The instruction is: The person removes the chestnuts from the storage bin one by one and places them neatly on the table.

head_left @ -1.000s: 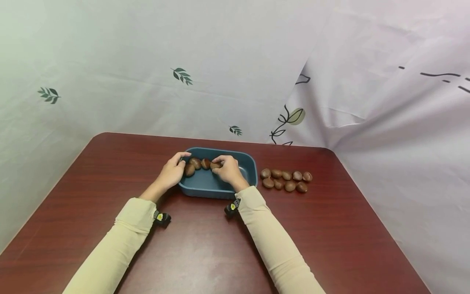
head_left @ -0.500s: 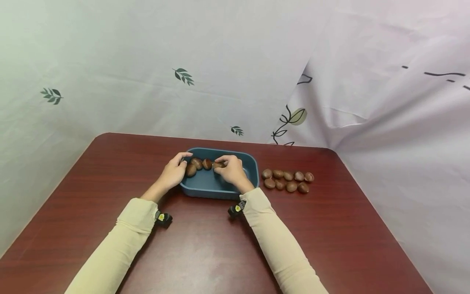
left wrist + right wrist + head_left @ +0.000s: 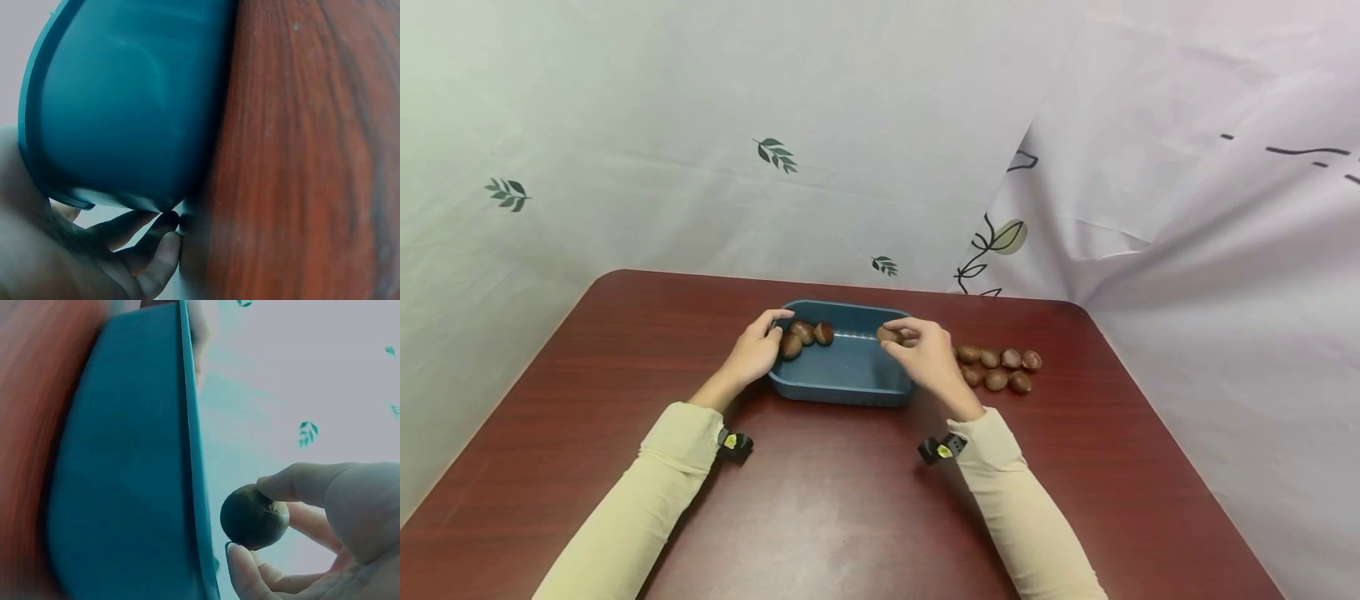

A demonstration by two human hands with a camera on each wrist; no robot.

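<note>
A blue rectangular tray (image 3: pixel 842 395) sits on the table, and my left hand (image 3: pixel 756 347) grips its left end. In the left wrist view, fingertips (image 3: pixel 164 250) of that hand lie against the tray's outer end wall. Between thumb and fingertips my right hand (image 3: pixel 929 353) pinches a brown chestnut (image 3: pixel 887 335), raised above the tray's right end. The right wrist view shows this chestnut (image 3: pixel 249 519) higher than the tray rim (image 3: pixel 191 425). Three more chestnuts (image 3: pixel 802 333) lie together inside the tray at its left end.
Right of the tray, chestnuts (image 3: pixel 996 380) form two rows on the red-brown wooden table (image 3: pixel 835 508); the right hand partly hides the nearest ones. A pale cloth (image 3: pixel 685 142) with leaf prints hangs behind the table.
My right hand has lifted a chestnut from the row in the tray and carried it right, over the tray's right end. The left hand stays on the tray.
</note>
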